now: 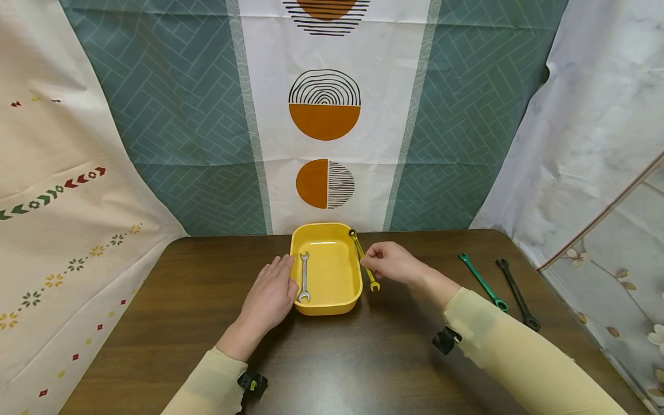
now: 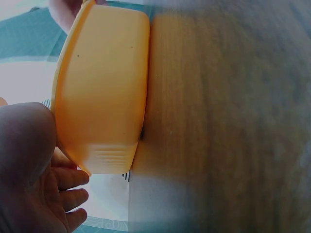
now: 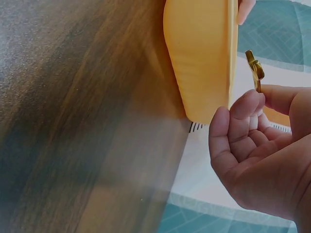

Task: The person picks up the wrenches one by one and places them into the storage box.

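Observation:
A yellow tray point(image 1: 328, 309) stands on the table, with a silver wrench point(image 1: 304, 276) lying along its left side. My left hand point(image 1: 268, 291) rests on the tray's left rim, its fingers fairly straight and pointing away from me. Over the opposite rim my right hand point(image 1: 391, 262) pinches a yellow combination wrench point(image 1: 373, 279) between thumb and index finger. The wrench slants, its ring end near the tray's far right corner and its open end nearer me. In the right wrist view one end of the yellow wrench point(image 3: 256, 68) sticks up past the fingertips.
Right of my right forearm lie a green wrench point(image 1: 482, 281) and a black wrench point(image 1: 517, 294) on the brown table point(image 1: 358, 357). A patterned cloth point(image 1: 332, 52) hangs behind the table, with light cloths at both sides.

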`<act>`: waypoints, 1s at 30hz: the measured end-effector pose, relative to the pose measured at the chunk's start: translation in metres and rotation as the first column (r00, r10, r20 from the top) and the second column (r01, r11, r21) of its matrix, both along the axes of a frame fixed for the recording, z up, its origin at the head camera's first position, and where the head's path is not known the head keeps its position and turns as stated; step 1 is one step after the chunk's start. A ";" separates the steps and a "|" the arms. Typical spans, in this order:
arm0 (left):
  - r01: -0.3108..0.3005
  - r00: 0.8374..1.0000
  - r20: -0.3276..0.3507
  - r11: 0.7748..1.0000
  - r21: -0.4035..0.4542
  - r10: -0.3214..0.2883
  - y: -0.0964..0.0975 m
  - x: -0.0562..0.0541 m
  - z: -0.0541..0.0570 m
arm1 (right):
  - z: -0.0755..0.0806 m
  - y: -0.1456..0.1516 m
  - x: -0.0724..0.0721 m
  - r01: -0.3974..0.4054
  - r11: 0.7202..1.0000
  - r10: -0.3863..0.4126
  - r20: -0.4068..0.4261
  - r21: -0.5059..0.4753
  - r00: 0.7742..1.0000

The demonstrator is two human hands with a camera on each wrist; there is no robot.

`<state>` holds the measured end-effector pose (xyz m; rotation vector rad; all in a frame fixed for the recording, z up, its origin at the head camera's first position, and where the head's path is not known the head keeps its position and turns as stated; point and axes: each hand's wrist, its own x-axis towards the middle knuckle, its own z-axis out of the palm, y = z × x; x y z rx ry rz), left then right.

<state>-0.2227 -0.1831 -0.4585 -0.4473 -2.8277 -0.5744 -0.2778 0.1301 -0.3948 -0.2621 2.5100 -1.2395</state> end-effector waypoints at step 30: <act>-0.005 1.000 0.009 1.000 0.007 0.005 0.000 0.000 0.001 | 0.005 -0.020 0.000 -0.039 0.999 0.037 -0.038 -0.035 0.999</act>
